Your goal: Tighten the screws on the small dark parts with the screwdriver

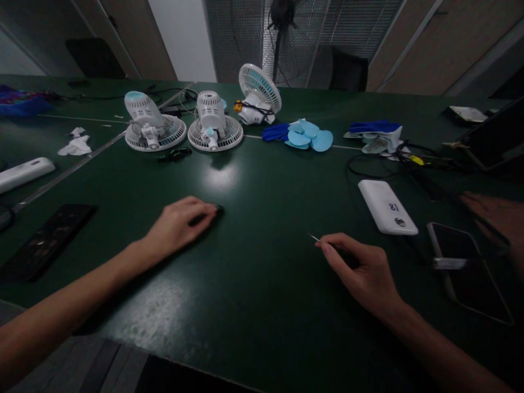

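My left hand (180, 221) is closed in a pinch over the green table (254, 273), left of the middle. Its fingertips hold a small dark object (220, 209), too small to make out. Farther right, my right hand (364, 270) pinches a thin, pointed metal piece (314, 237) between thumb and index finger, its tip toward the left. Beyond my hands stand two white fan units (153, 131) (213, 128) with their grilles down on the table, and a third white fan (257, 93) has its grille raised. Light blue fan blades (310, 135) lie beside it.
A white power bank (387, 207) and a phone (470, 267) lie at the right, near another person's hand (495, 218). Gloves (376, 136) and black cables (368, 169) are behind them. A black phone-like slab (45, 240) and a white device (24, 173) lie left.
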